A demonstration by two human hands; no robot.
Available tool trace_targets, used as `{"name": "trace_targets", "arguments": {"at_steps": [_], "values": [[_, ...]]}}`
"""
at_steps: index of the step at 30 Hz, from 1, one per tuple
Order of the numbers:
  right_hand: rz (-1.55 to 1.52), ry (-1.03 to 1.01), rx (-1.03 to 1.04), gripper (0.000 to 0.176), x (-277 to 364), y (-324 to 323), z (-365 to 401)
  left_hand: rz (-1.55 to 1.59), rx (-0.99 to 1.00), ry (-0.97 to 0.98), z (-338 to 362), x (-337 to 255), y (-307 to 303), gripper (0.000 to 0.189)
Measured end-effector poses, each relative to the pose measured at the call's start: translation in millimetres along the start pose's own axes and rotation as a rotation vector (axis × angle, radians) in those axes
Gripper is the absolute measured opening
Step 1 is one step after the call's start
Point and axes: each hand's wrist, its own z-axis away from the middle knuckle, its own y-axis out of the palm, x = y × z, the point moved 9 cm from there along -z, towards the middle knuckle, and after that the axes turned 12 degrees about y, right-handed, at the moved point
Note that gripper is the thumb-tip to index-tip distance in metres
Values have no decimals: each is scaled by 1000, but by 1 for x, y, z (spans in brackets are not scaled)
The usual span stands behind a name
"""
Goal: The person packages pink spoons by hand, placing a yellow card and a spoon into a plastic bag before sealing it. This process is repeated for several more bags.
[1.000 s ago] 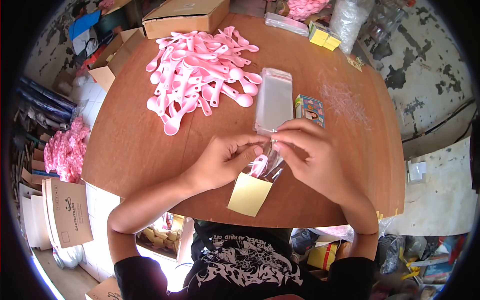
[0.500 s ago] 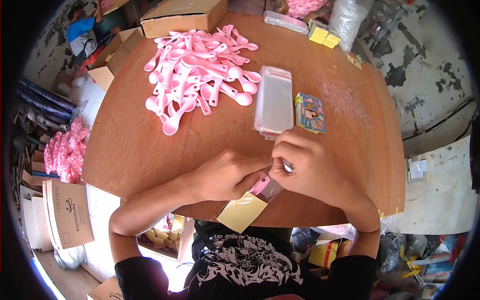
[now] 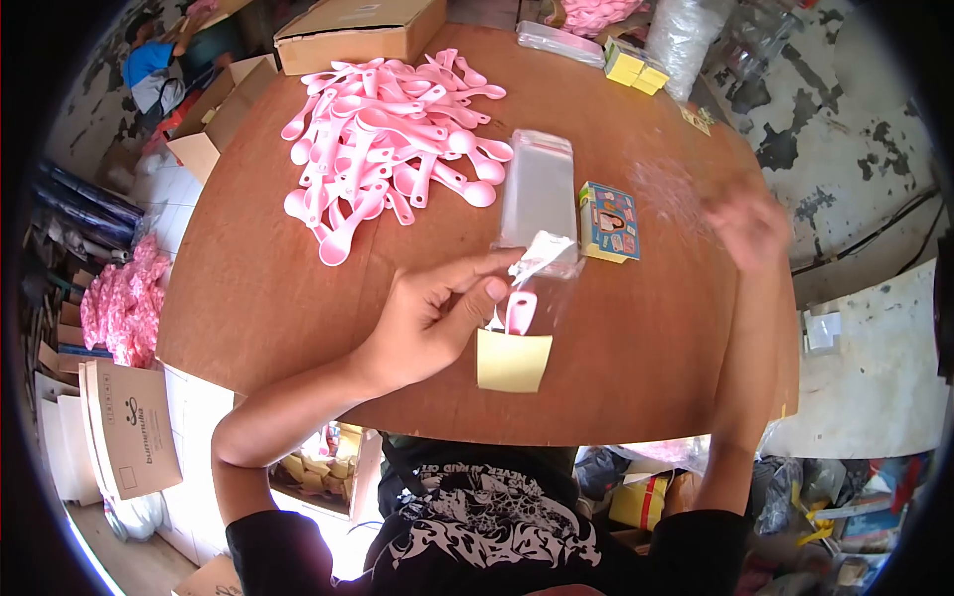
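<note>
My left hand [image 3: 427, 316] pinches a clear plastic bag [image 3: 544, 252] near its top, where the film shines white. Inside the bag are a pink spoon [image 3: 520, 310], of which the handle end shows, and a yellow card [image 3: 514, 363] covering its lower part. Off to the right, my right hand [image 3: 747, 226] is raised beside a tangle of thin clear strips [image 3: 668, 189]; motion blur hides its fingers. Just beyond the held bag lies a stack of flat clear bags [image 3: 540, 189], and next to it a stack of printed cards [image 3: 610, 221].
A heap of pink spoons [image 3: 378, 139] covers the table's [image 3: 268, 298] far left, before a cardboard box [image 3: 360, 32]. Yellow card stacks [image 3: 636, 68] and a clear plastic roll [image 3: 688, 45] stand at the back right. Another person [image 3: 154, 74] is at the far left.
My right hand has left the bag's top and swung right, towards the strips. My left hand keeps the bag, which now hangs more upright and a little farther from my body.
</note>
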Motion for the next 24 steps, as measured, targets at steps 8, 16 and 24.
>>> {"name": "trace_targets", "arguments": {"at_steps": [8, 16, 24], "values": [[1465, -183, -1082, 27, -19, -8, 40, 40, -111, -78, -4, 17, -9, 32], [422, 475, -362, 24, -132, 104, -3, 63, -96, -93, -7, 16, -2, 34], [342, 444, -414, 16, -148, 94, 0, 120, -92, -127, -6, 31, -6, 28]]}}
